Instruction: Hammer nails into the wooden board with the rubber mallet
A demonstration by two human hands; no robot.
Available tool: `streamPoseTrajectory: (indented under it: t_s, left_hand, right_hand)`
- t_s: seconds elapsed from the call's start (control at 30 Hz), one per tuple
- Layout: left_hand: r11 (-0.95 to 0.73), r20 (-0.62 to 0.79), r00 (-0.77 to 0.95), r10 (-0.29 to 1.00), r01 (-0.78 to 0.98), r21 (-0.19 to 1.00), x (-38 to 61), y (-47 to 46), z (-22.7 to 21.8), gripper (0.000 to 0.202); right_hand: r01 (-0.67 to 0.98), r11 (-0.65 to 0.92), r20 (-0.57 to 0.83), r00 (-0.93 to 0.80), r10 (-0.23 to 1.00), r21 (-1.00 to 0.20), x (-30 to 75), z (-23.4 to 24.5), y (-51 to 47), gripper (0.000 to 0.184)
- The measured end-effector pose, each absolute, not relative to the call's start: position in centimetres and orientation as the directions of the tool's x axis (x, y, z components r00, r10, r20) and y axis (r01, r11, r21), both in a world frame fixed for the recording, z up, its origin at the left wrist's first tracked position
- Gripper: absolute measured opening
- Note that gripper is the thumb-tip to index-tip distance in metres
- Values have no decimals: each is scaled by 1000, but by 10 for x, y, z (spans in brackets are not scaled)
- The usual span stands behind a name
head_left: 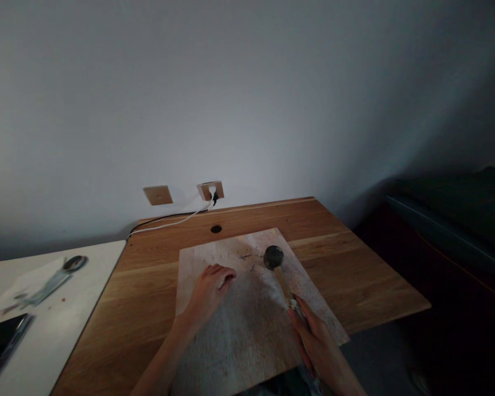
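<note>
My right hand (313,335) is wrapped round the wooden handle of a hammer (283,281). The hammer's dark, round head (273,257) is over the upper right part of a worn wooden board (235,335). My left hand (214,283) is over the board's left half, its fingers curled together; whatever may be in them is hidden. Beyond it, a row of small dark dots (213,257), nails or holes, runs along the board's far side. Thin, shiny slivers (251,256) lie left of the hammer head, too small to name surely.
The board lies on a wooden table (140,308) against a wall with a socket (212,191) and cables (177,221). A cable hole (216,229) is behind the board. A white table (86,291) at left bears a phone (4,341) and a blurred packet (49,286).
</note>
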State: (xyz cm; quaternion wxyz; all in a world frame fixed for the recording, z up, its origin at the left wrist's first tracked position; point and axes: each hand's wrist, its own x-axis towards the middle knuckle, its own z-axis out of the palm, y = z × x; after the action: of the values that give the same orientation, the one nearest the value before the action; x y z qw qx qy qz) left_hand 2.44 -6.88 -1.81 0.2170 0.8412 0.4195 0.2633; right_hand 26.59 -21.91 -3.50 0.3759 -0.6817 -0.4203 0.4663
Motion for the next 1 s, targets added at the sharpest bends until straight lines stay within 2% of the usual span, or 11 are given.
streamPoseTrajectory:
  t_s: [0.2, 0.53, 1.0]
  left_hand:
    - [-612, 229, 583, 780, 632, 475, 28, -67, -30, 15]
    - [-580, 283, 508, 814, 672, 461, 29, -63, -37, 4]
    - [-616, 309, 533, 787, 673, 408, 30, -65, -36, 23]
  right_hand:
    - [209, -367, -327, 203, 923, -906, 264, -30, -220, 75]
    - [216, -359, -322, 188, 928, -908, 267, -38, -219, 76]
    - [195, -360, -315, 228, 921, -912, 264, -32, -221, 74]
